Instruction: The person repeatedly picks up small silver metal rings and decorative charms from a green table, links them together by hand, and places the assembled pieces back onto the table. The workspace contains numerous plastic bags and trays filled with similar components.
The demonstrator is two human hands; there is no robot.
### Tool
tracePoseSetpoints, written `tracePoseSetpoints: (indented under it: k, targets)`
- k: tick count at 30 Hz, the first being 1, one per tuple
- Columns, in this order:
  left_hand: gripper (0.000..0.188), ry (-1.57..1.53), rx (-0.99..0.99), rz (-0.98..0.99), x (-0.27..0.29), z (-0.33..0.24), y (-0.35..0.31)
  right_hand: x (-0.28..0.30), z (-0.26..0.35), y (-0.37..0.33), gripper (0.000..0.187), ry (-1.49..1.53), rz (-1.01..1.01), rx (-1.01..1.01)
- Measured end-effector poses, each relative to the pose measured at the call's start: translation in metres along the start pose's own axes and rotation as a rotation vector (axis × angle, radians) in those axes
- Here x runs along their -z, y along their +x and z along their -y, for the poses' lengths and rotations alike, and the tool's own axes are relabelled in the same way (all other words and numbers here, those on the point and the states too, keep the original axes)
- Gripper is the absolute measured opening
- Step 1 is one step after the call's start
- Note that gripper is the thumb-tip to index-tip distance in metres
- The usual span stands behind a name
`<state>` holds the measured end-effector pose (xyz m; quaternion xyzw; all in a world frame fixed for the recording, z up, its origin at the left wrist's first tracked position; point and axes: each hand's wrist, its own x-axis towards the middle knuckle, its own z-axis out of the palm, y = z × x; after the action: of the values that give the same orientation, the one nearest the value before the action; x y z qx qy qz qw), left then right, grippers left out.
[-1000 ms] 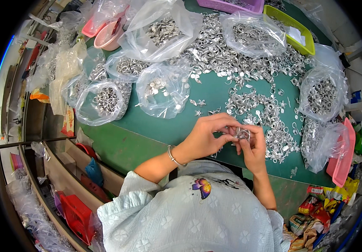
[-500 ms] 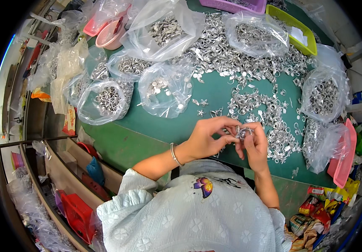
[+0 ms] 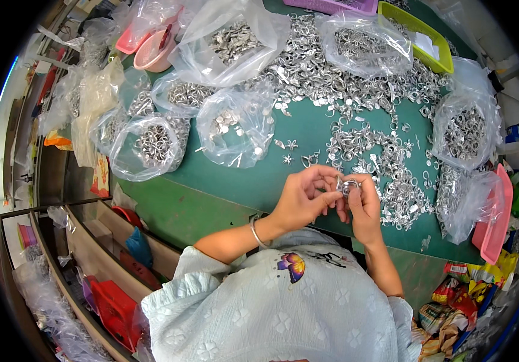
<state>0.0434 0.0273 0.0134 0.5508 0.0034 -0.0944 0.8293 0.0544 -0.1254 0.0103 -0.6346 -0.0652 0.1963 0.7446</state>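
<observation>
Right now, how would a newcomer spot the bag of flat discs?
On the green table, find the loose silvery heap; clear bags stand to its left. Take the bag nearest the left hand: its flat discs lie scattered, while bags to its left hold heaped rings.

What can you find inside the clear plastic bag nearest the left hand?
The clear plastic bag holds small, flat, mostly round silver-coloured discs. Anything beneath the overlapping discs is covered and cannot be seen.
</observation>
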Motion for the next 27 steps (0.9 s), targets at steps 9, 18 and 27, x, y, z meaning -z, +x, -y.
tracePoseSetpoints:
  k: [9,18,27]
  targets:
    - [0.024,-0.117,0.164,0.074,0.006,0.007,0.002,-0.001,-0.009,-0.003,0.024,-0.307,-0.082,0.239]
    - [0.022,-0.467,0.404,0.130,0.011,0.009,0.003,0.009,-0.017,0.000,0.030,-0.726,-0.116,0.574]
    - [0.009,-0.048,0.015,0.067,0.006,0.007,-0.004,0.002,0.000,-0.009,0.028,-0.281,-0.068,0.232]
